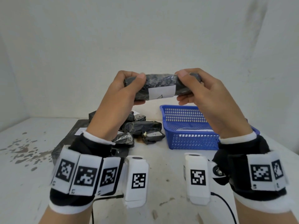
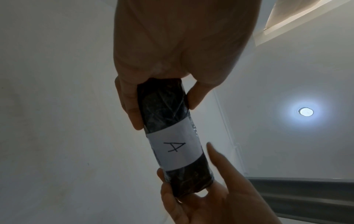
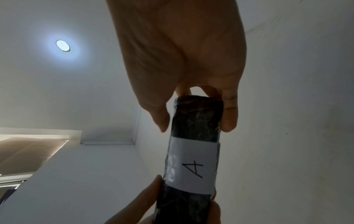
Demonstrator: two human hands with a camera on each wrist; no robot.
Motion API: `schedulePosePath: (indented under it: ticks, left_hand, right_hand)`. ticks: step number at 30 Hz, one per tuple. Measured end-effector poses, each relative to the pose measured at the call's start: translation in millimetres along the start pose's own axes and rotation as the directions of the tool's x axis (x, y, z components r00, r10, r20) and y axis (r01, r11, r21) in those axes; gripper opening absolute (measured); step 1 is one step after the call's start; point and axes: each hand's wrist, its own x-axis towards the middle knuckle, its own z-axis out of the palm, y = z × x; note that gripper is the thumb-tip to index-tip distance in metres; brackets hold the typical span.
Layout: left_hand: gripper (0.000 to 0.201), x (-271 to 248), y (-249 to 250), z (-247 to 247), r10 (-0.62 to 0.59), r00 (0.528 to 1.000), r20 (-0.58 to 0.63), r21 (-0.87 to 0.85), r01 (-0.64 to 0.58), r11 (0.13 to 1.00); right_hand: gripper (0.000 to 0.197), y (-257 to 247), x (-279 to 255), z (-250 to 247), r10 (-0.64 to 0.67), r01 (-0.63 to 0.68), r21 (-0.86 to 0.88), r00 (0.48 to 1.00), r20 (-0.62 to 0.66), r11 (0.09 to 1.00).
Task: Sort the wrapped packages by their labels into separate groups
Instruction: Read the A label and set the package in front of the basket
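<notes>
Hands [image 1: 123, 89] [image 1: 205, 92] grip package [image 1: 161, 88] labelled A.

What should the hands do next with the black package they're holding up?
Probably lower the package into the blue basket. Both hands, left hand and right hand, hold it up; its label reads A, and something with a white label seems to lie in that basket.

Left hand [image 1: 119, 92] raised at 11 o'clock, thumb and curled fingers gripping one end of the package [image 1: 161, 88], right hand [image 1: 208, 97] raised at 1 o'clock, pinching the opposite end, both wrists in marker-covered bands.
</notes>
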Motion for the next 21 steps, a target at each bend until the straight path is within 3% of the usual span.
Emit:
schedulePosePath:
  ticks: [6,15,18,21]
  left_hand:
    - [0.023,-2.5,-1.8,2.5,0.058,0.998,-0.023,0.103,-0.055,0.993]
    - [0.011,2.2,-4.5,-3.6,0.014,0.999,0.052,0.099,-0.019,0.995]
    - [0.007,-0.3,-3.7,-3.3,-0.02,0.993,0.115,0.169,0.0,0.986]
    - [0.038,-2.2,-4.4,-0.7,-0.037,0.997,0.064,0.222,0.022,0.975]
  right_hand:
    - [0.025,-1.5,-3.3,4.7,-0.024,0.023,-0.05,0.999,-0.022,0.999]
    - [0.036,-3.4,-5.8,5.5,-0.059,0.059,-0.024,0.998,-0.014,0.998]
    - [0.05,-1.7,-4.3,1.3,-0.068,0.07,0.06,0.997,-0.038,0.996]
    - [0.06,0.3,-2.4,-4.3,-0.051,0.054,0.072,0.998,-0.047,0.996]
